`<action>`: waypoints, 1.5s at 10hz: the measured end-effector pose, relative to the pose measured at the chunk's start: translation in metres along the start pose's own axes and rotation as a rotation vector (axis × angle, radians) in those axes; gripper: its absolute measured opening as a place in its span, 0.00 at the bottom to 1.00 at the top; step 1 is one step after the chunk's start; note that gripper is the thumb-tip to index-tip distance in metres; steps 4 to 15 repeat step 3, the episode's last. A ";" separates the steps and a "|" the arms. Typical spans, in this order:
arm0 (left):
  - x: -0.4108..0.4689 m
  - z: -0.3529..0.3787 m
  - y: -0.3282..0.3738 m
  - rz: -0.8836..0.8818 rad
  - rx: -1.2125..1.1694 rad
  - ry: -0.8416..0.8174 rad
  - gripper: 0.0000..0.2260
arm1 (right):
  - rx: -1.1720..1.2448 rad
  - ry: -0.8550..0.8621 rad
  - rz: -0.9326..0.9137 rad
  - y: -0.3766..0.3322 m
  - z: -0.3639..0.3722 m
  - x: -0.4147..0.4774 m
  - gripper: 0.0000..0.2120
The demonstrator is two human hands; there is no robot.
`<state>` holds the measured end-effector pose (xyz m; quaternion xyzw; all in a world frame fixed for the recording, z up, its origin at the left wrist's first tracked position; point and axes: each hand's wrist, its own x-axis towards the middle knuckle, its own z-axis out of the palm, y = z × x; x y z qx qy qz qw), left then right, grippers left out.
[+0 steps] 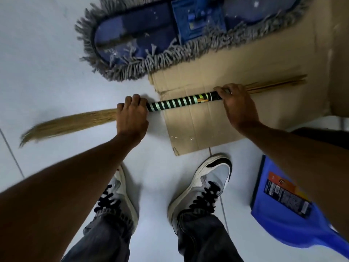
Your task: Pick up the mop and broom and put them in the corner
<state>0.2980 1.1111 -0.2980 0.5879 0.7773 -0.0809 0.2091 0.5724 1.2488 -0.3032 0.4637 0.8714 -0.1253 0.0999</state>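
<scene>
Broom in both hands, mop not yet touched.

I had the left hand [132, 118] wrapped around the broom [181, 103] where its striped handle met the bristles, and the right hand [238, 106] curled over the other end, near the thin sticks poking out. The broom lay level, low over the floor [47, 53] and the edge of a flattened cardboard sheet [226, 76]. The mop [151, 44] lay just beyond it, partly on that cardboard. I judged the task barely begun: no corner was in view, and both tools remained to be placed.
</scene>
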 end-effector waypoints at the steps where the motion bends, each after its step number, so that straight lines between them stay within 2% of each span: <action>1: -0.005 0.000 -0.004 0.022 0.002 -0.001 0.14 | 0.013 -0.071 0.059 -0.003 0.004 -0.006 0.29; 2: -0.002 -0.013 -0.008 0.035 -0.075 0.028 0.15 | 0.042 -0.134 0.067 -0.011 -0.006 -0.005 0.31; 3: 0.000 -0.056 -0.010 0.090 -0.029 0.066 0.17 | 0.082 -0.121 0.041 -0.026 -0.046 -0.003 0.32; 15: 0.000 -0.056 -0.010 0.090 -0.029 0.066 0.17 | 0.082 -0.121 0.041 -0.026 -0.046 -0.003 0.32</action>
